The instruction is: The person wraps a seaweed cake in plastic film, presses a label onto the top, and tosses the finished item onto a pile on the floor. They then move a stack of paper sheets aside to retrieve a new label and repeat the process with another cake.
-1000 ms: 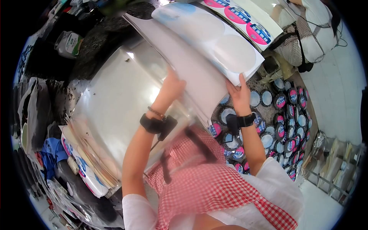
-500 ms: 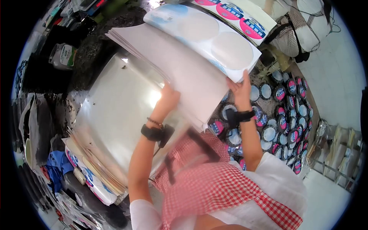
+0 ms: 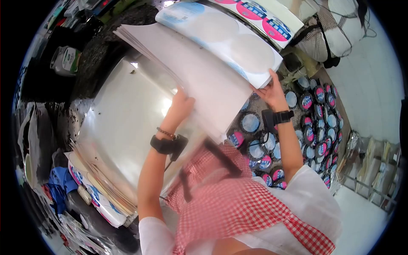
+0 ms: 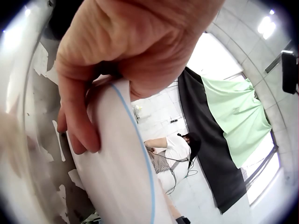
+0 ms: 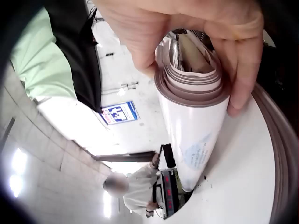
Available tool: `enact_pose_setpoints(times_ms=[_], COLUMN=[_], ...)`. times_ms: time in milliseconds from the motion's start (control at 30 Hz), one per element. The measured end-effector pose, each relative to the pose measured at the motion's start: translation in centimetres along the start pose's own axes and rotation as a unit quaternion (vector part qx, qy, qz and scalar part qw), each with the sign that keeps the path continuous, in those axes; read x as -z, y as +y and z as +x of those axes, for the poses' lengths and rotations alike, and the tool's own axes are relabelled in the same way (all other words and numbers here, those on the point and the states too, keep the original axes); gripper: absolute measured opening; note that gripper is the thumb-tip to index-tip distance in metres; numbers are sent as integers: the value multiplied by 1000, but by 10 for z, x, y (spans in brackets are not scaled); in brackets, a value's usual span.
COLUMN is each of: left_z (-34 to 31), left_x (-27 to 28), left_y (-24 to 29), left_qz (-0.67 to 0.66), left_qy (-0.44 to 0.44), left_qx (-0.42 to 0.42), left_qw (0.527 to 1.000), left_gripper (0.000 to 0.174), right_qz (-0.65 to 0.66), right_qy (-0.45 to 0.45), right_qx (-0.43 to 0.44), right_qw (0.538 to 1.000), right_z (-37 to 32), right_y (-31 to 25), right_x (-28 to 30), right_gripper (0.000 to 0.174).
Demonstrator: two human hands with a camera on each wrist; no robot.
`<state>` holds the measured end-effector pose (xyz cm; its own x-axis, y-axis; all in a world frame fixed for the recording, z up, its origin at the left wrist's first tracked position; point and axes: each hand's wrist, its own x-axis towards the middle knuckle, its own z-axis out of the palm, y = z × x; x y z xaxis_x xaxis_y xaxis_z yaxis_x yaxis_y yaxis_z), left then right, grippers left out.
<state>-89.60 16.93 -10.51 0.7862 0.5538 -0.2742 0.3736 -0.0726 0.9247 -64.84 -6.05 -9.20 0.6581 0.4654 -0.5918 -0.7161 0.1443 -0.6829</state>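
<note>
A stack of large pale sheets (image 3: 204, 80) lies slanted, its far side rolled over to show a white face with big round shapes (image 3: 253, 53). My left hand (image 3: 180, 106) grips the near-left edge of the stack; in the left wrist view the fingers of this hand (image 4: 117, 46) curl over a white sheet with a blue line (image 4: 128, 172). At the roll's right end is my right hand (image 3: 272, 93). The right wrist view has that hand (image 5: 196, 28) around the layered end of the roll (image 5: 191, 121), thumb and fingers on opposite sides.
A shiny clear-covered surface (image 3: 123, 106) lies left of the stack. Many round labelled containers (image 3: 308, 102) crowd the right. Pink-and-blue label sheets (image 3: 272, 25) are at the top, paper bundles (image 3: 102, 191) at lower left. Another person (image 4: 175, 149) is in the background.
The stack has shifted toward the upper left and its left edge shows fanned layers. My left hand has moved slightly left with it. My right hand has moved up a little along the roll's end.
</note>
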Motion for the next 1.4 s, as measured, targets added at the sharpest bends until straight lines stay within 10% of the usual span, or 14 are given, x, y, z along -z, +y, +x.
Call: enact_pose_setpoints(times_ms=[400,900,1167,1333,1400], left_z=[20,-1,-36,-152,-225], left_x=[-43,4,100,195,210], left_y=[123,73,152,151,158], left_qz=[286,166,-45,192,241], left_qy=[10,2,-15,-76,6], left_qx=[22,37,35,-429,-361], left_qw=[958,985,998,879,901], left_gripper=[81,93,42,25,24], right_qz=[-43,-57,-12,-44,-211], right_qy=[-3,-15,-26,-64,-162], right_qx=[-15,-53,-58,-25,159], right_qw=[999,997,998,997,951], right_z=[14,23,39,49,52], right_y=[4,-5,-11,-13,-3], right_x=[6,19,27,41,49], right_gripper=[59,53,48,43,41])
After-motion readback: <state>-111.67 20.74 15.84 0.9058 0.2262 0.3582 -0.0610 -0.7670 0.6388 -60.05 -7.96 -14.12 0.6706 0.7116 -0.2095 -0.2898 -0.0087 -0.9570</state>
